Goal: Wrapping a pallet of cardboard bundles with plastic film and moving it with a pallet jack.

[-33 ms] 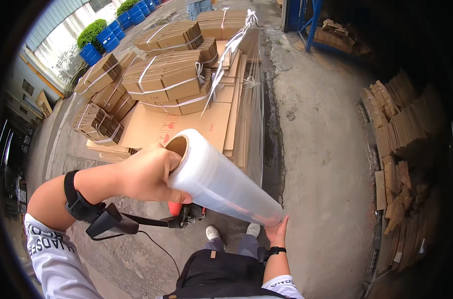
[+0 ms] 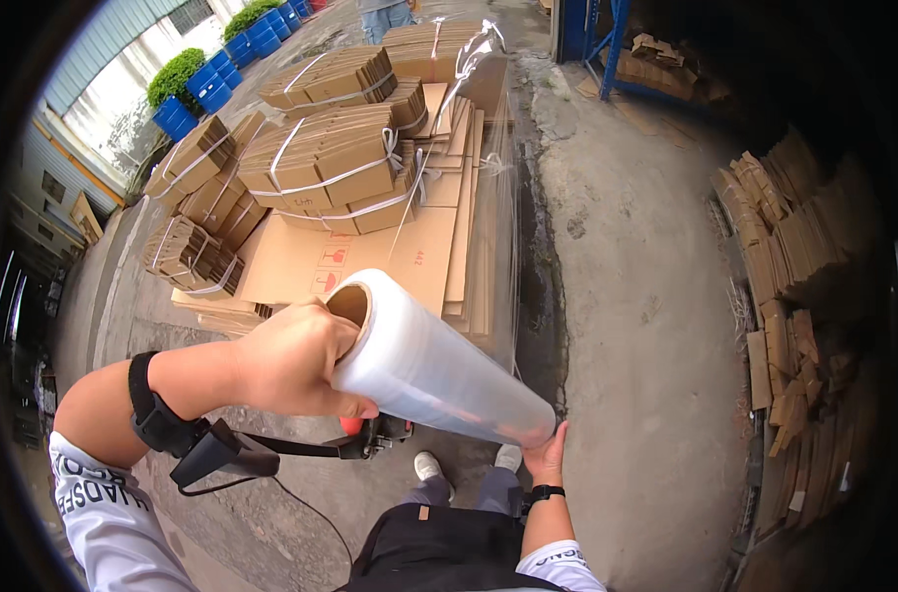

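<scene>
Over concrete floor [image 2: 636, 395], the left hand [image 2: 296, 365], elbow out, has a tilted film roll [image 2: 439, 365] in its grip; right hand [image 2: 546, 460] touches the lower end, grip unclear.

Whitish film roll [image 2: 439, 360], brown core [image 2: 351, 300]

Left hand [image 2: 296, 360] bent (right hand [image 2: 546, 456] lower)

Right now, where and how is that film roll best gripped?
Hold the film roll by both ends, I'd judge: left hand at its hollow core, from the left; right hand cupping the opposite end, from the body side. It's long and slanted.
</scene>
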Demonstrator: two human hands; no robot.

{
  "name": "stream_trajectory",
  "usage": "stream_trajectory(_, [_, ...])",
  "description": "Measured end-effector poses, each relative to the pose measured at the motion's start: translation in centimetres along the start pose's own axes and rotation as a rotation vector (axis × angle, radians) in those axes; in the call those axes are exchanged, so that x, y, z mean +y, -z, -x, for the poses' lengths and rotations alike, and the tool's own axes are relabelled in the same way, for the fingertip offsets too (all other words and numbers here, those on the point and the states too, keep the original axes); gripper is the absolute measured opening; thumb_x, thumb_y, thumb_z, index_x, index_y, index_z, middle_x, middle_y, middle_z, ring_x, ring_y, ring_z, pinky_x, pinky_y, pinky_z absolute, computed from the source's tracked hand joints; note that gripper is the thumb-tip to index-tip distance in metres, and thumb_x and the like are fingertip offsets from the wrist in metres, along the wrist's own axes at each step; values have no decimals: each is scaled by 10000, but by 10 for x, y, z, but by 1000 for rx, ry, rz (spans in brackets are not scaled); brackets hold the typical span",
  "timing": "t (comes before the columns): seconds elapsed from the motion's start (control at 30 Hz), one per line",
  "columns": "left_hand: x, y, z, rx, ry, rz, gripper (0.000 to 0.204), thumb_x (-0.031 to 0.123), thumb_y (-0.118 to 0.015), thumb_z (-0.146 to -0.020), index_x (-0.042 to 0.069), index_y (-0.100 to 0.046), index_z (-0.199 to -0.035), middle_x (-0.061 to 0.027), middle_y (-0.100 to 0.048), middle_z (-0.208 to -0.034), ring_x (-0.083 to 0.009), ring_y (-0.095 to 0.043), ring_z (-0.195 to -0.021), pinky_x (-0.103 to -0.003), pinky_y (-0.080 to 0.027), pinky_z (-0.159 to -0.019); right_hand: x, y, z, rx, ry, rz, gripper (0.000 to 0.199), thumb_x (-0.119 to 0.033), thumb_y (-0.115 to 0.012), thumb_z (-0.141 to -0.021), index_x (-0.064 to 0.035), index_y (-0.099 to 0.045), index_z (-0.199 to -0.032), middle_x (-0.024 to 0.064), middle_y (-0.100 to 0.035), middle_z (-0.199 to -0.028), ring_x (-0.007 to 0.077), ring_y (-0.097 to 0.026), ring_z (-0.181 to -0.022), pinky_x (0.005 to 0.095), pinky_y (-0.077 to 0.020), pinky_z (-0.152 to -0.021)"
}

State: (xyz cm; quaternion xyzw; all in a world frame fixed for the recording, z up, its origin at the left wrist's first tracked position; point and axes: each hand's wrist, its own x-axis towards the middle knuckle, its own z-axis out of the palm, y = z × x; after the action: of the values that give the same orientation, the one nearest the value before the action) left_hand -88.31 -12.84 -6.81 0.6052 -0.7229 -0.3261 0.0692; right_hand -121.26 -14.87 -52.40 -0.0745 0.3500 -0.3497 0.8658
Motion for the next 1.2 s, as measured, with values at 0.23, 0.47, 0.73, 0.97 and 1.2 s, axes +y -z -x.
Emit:
stream_trajectory(0.23, [-15, 33, -6, -327, 49, -339, 388, 321, -751, -661, -11, -639, -827, -156, -634, -797, -330, -627, -820, -386, -478, -801, 132, -60, -85, 377, -158, -67, 841, -770, -329, -800, -213, -311, -1430, 38, -323, -1471, 263, -271, -1356, 579, -82, -1079])
stream_trajectory(0.47, [-36, 66, -20, -316, 507, -362, 669, 560, -714, -726, -97, -618, -801, -191, -626, -686, -301, -652, -720, -376, -498, -697, 214, -114, -47, 73, -151, -359, 889, -807, -253, -785, -235, -223, -1464, 15, -184, -1539, 222, -82, -1429, 600, 63, -1068])
stream_trajectory(0.73, [-114, 58, 76, -219, 29, -115, 304, 234, -776, -698, 12, -669, -876, -155, -664, -900, -338, -638, -806, -381, -499, -741, 185, -61, -61, 161, -16, -297, 653, -611, -391, -848, -132, -471, -1284, 66, -419, -1394, 275, -328, -1325, 562, -189, -1068])
stream_trajectory(0.97, [-144, 80, 113, -360, -464, -772, 324, 284, -707, -637, 79, -616, -871, -7, -565, -935, -178, -581, -858, -342, -356, -935, 209, -121, -117, 198, -154, 52, 989, -845, -312, -742, -49, -389, -1325, 160, -451, -1341, 329, -419, -1251, 534, -294, -1039])
stream_trajectory(1.2, [-144, 102, 169, -311, -294, -465, 766, 683, -612, -735, -72, -595, -868, -160, -594, -782, -335, -594, -815, -409, -438, -880, 313, -158, -89, 44, -297, 328, 994, -823, -313, -757, -143, -168, -1469, 141, -379, -1415, 378, -374, -1289, 498, -293, -1049])
